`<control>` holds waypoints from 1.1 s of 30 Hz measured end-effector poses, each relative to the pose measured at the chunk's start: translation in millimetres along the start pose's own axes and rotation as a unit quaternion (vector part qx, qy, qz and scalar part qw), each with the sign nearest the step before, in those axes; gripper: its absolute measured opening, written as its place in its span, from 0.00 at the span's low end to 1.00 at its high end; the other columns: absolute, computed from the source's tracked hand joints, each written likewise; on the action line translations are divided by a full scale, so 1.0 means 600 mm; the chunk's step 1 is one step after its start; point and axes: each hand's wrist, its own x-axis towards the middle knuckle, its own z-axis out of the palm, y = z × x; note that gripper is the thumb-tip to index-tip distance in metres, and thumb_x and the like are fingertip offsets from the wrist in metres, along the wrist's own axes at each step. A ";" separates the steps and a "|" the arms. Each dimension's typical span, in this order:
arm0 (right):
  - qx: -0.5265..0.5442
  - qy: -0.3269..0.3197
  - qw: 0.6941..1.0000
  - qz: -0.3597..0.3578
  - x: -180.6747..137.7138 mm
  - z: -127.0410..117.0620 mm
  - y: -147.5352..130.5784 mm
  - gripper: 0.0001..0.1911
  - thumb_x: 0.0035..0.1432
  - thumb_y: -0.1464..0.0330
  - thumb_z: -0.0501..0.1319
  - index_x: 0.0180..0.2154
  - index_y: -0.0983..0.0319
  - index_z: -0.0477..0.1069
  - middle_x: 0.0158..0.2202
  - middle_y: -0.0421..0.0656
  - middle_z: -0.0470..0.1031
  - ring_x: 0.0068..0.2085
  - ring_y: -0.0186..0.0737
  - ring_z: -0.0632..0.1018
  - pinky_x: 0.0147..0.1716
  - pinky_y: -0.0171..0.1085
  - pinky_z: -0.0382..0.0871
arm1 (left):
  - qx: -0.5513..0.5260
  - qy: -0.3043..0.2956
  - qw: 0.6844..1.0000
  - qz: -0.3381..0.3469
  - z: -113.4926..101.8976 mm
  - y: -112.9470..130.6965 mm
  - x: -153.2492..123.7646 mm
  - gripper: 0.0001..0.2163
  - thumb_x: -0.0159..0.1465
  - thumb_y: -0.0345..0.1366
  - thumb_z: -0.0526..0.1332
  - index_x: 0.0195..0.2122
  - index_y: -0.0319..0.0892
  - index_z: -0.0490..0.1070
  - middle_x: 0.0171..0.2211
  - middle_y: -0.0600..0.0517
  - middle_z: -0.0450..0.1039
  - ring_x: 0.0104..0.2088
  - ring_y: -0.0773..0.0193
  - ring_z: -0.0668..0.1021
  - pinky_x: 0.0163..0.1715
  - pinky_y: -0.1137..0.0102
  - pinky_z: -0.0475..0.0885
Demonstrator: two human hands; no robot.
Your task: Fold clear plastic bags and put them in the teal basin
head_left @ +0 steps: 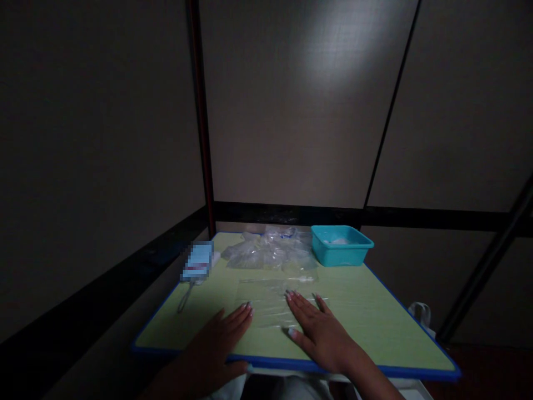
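My left hand lies flat on the green table top, fingers stretched out, its fingertips at the left edge of a clear plastic bag. My right hand rests flat on the right part of that same bag, fingers spread. Neither hand grips anything. The bag lies smooth in the middle of the table.
A heap of crumpled clear plastic bags sits at the back of the table. Right of it stands a teal tub. A blurred card with a cord lies at the back left. The table has a blue rim; dark walls surround it.
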 end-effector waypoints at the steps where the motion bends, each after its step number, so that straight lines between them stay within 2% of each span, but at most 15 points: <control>1: 0.001 0.001 1.000 -0.001 0.000 0.000 0.000 0.31 0.61 0.51 0.42 0.61 0.53 0.34 0.63 0.43 0.40 0.62 0.45 0.48 0.58 0.56 0.36 | 0.008 0.001 1.000 -0.021 0.001 -0.002 -0.006 0.33 0.61 0.53 0.50 0.62 0.52 0.33 0.63 0.50 0.39 0.61 0.54 0.51 0.57 0.51 0.49; 4: 0.004 0.003 1.000 -0.003 0.001 0.001 0.001 0.33 0.60 0.51 0.43 0.61 0.53 0.34 0.63 0.44 0.40 0.62 0.45 0.48 0.58 0.56 0.36 | 0.026 0.023 0.998 -0.058 -0.003 0.016 -0.003 0.32 0.62 0.53 0.48 0.62 0.49 0.35 0.63 0.48 0.40 0.61 0.52 0.51 0.56 0.49 0.49; 8: 0.002 0.005 1.000 -0.005 0.001 0.004 0.002 0.35 0.59 0.50 0.45 0.62 0.54 0.34 0.63 0.45 0.41 0.62 0.45 0.48 0.58 0.56 0.35 | 0.006 0.027 0.999 0.017 -0.017 0.073 0.042 0.33 0.61 0.55 0.48 0.62 0.50 0.35 0.63 0.51 0.38 0.62 0.53 0.49 0.58 0.51 0.46; 12: 0.000 -0.003 1.000 -0.004 0.001 0.003 0.001 0.37 0.57 0.49 0.46 0.62 0.55 0.36 0.63 0.46 0.41 0.62 0.45 0.48 0.57 0.57 0.33 | -0.009 0.016 0.999 0.034 -0.021 0.110 0.089 0.33 0.60 0.55 0.49 0.62 0.49 0.38 0.63 0.50 0.39 0.62 0.55 0.48 0.58 0.52 0.45; 15: 0.005 -0.003 1.000 -0.002 0.000 0.000 -0.001 0.38 0.56 0.47 0.46 0.62 0.56 0.37 0.63 0.47 0.42 0.62 0.46 0.48 0.57 0.58 0.32 | -0.017 0.005 0.999 0.044 -0.015 0.110 0.098 0.33 0.60 0.55 0.49 0.62 0.49 0.38 0.63 0.50 0.40 0.62 0.55 0.50 0.58 0.52 0.45; 18: 0.009 0.000 1.000 -0.003 0.000 -0.003 -0.003 0.39 0.55 0.46 0.46 0.62 0.57 0.37 0.63 0.48 0.42 0.62 0.48 0.48 0.57 0.58 0.32 | -0.023 -0.003 0.999 0.049 -0.010 0.101 0.087 0.33 0.60 0.55 0.50 0.62 0.52 0.37 0.63 0.52 0.39 0.62 0.55 0.49 0.58 0.51 0.45; 23: 0.013 0.004 1.000 -0.003 -0.001 0.000 -0.001 0.39 0.55 0.46 0.46 0.62 0.56 0.37 0.63 0.47 0.41 0.62 0.48 0.49 0.57 0.57 0.32 | -0.029 -0.011 0.999 0.029 -0.011 0.091 0.068 0.30 0.61 0.54 0.47 0.62 0.54 0.38 0.63 0.52 0.38 0.62 0.54 0.48 0.57 0.50 0.47; 28: 0.014 0.004 1.000 0.002 -0.001 0.000 0.000 0.40 0.55 0.46 0.47 0.62 0.56 0.36 0.63 0.47 0.41 0.62 0.48 0.49 0.57 0.57 0.32 | -0.022 0.008 1.000 0.002 -0.005 0.087 0.073 0.29 0.62 0.52 0.48 0.62 0.53 0.38 0.63 0.51 0.37 0.62 0.53 0.46 0.57 0.49 0.46; 33: 0.015 -0.002 1.000 0.000 -0.001 -0.003 -0.001 0.39 0.56 0.47 0.47 0.62 0.55 0.35 0.63 0.46 0.41 0.62 0.48 0.49 0.57 0.57 0.32 | -0.037 -0.010 0.999 0.002 -0.007 0.081 0.070 0.29 0.62 0.51 0.48 0.62 0.54 0.40 0.63 0.52 0.37 0.62 0.54 0.46 0.57 0.50 0.45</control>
